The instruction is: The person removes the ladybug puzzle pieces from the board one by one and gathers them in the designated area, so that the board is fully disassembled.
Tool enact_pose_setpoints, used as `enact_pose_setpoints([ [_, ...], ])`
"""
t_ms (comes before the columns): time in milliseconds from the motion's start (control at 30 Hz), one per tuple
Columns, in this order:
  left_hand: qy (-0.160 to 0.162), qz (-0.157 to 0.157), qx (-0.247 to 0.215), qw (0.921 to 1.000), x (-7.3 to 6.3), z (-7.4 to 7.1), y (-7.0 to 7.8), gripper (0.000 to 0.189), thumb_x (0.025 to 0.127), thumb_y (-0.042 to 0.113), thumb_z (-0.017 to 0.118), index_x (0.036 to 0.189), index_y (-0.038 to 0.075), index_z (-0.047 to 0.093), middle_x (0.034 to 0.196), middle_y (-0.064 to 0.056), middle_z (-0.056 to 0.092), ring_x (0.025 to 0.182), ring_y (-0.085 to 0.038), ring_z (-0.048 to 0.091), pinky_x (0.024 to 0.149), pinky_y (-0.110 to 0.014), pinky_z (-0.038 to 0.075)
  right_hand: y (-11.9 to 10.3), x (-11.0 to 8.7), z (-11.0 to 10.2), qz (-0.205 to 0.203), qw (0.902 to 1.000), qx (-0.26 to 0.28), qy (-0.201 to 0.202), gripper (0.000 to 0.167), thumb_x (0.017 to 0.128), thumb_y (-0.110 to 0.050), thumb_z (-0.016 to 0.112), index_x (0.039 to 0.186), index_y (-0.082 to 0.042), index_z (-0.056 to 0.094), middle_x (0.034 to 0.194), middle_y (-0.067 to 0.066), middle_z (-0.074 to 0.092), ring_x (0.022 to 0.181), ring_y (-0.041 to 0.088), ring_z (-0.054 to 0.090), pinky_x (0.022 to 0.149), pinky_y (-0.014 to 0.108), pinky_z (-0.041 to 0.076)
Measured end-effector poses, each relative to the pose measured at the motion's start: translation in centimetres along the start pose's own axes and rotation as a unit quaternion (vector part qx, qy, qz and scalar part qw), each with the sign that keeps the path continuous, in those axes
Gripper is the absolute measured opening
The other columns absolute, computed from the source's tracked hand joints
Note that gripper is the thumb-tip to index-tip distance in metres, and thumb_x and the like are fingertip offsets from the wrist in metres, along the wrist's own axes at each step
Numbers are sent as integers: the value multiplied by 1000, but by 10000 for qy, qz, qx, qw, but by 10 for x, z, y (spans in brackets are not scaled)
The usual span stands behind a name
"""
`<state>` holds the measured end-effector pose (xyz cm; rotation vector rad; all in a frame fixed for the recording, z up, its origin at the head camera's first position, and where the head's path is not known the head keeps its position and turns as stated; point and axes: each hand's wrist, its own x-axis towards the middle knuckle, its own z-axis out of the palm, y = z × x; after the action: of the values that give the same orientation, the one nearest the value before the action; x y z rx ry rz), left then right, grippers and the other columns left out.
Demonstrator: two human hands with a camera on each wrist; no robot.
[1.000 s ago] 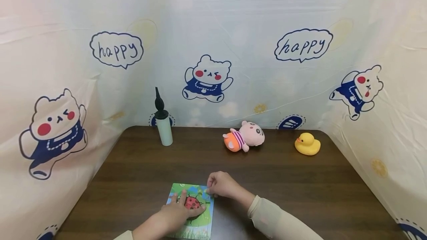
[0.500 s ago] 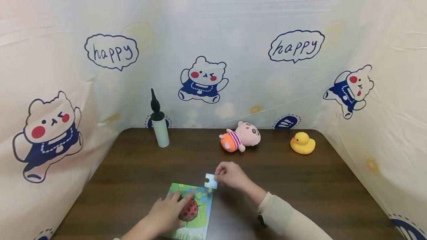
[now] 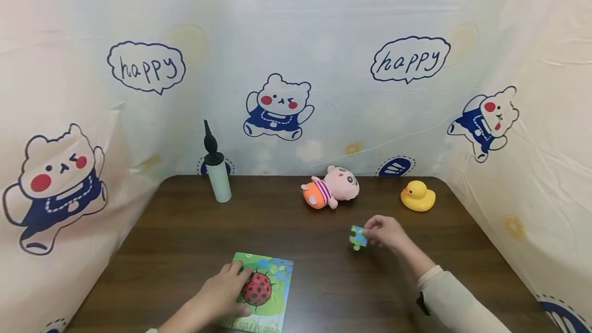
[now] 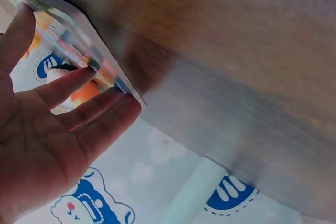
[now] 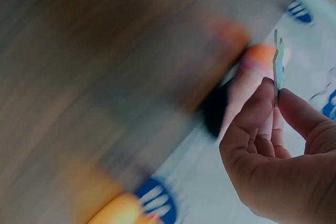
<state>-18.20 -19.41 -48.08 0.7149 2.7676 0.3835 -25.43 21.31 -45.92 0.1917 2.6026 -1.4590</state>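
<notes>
A flat jigsaw puzzle (image 3: 272, 306) with a red spotted ladybug on green lies near the front of the dark table. My left hand (image 3: 216, 292) rests on its left side, fingers spread and relaxed. In the left wrist view, fingertips of that hand (image 4: 42, 135) touch the face of the puzzle (image 4: 71, 30). To the right, above the table, my right hand (image 3: 388, 233) pinches a small blue and green puzzle piece (image 3: 358, 238). The right wrist view shows this piece (image 5: 279, 66) edge-on, between the thumb and index finger of the right hand (image 5: 283, 166).
Along the back of the table (image 3: 268, 215) stand a pale green hand pump (image 3: 219, 181) with a black nozzle, a pink plush toy (image 3: 330, 189) lying on its side, and a yellow rubber duck (image 3: 418, 197). A printed cloth (image 3: 342, 55) hangs behind.
My right hand has lifted the puzzle piece from the puzzle's upper right corner and carried it right. My left hand has slid slightly left, uncovering the ladybug.
</notes>
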Motion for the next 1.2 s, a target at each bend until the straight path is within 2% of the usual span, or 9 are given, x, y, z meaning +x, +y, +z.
enact_pose_setpoints([
  [133,23,-39,118,9999,-3,-3,0,81,65,43,84,127,1,52,125,-20,46,110,-40,48,65,-48,50,23,2,-30,255,9996,-5,126,14,86,-9,67,92,3,63,74,7,63,65,18,57,59,35,49],
  [267,17,-107,283,9995,-2,-8,0,82,63,44,85,126,2,52,122,-19,47,108,-37,49,66,-46,50,39,5,-48,532,9983,57,244,15,86,-12,68,91,2,66,71,4,62,66,17,57,60,33,48],
  [433,-45,-219,393,9990,1,-14,-2,83,63,44,85,127,2,52,123,-18,47,109,-37,49,67,-47,50,52,11,-59,717,9969,59,305,14,86,-11,67,92,2,66,71,2,61,67,16,57,60,32,47],
  [700,114,-188,359,9991,7,-15,4,82,62,43,86,126,5,54,122,-16,49,108,-35,49,67,-47,50,59,20,-73,932,9949,-42,374,14,88,-8,65,94,4,67,76,3,60,71,18,56,62,32,47],
  [833,42,-249,389,9989,8,-13,7,83,61,44,86,126,5,54,119,-15,49,107,-34,50,67,-46,50,66,22,-77,900,9931,-547,506,13,86,-9,65,92,3,67,81,6,61,76,21,54,66,33,46],
  [967,-25,-276,353,9990,7,-10,9,83,61,43,86,126,4,53,119,-15,49,106,-35,50,66,-46,50,72,23,-81,857,9869,-1217,628,12,85,-11,67,88,0,68,84,9,61,80,24,52,69,33,42],
  [1200,-143,-404,274,9987,6,-6,10,83,62,44,86,128,6,52,121,-14,48,110,-35,48,65,-48,49,79,23,-85,790,9779,-1860,526,12,87,-14,65,87,-2,67,82,9,61,79,26,52,70,37,40],
])
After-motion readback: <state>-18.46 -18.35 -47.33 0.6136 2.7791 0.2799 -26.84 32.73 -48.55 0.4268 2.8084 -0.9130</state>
